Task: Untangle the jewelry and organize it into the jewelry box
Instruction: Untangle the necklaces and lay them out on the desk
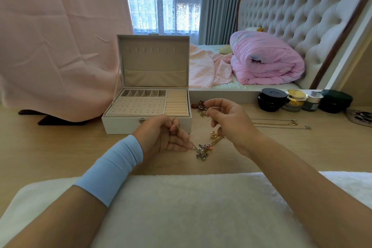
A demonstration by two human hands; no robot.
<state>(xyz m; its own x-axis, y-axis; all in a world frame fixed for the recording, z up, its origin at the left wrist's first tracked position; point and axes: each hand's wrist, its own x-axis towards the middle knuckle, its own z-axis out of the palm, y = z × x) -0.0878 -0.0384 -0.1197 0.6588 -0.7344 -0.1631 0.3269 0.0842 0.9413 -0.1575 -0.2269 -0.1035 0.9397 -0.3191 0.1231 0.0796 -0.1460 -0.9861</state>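
Tangled jewelry [203,150], fine metal chains knotted with charms, is lying on the wooden desk [60,147] before the beige-lined jewelry box [120,127]; the left hand [161,137] and right hand [227,123] are each pinching a strand.

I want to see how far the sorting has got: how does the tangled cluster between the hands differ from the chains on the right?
The tangled cluster is bunched up, charms and beads mixed; the chains lie stretched out straight, side by side. The left hand and right hand pinch strands of the tangled cluster; the chains lie untouched. Both are outside the open jewelry box.
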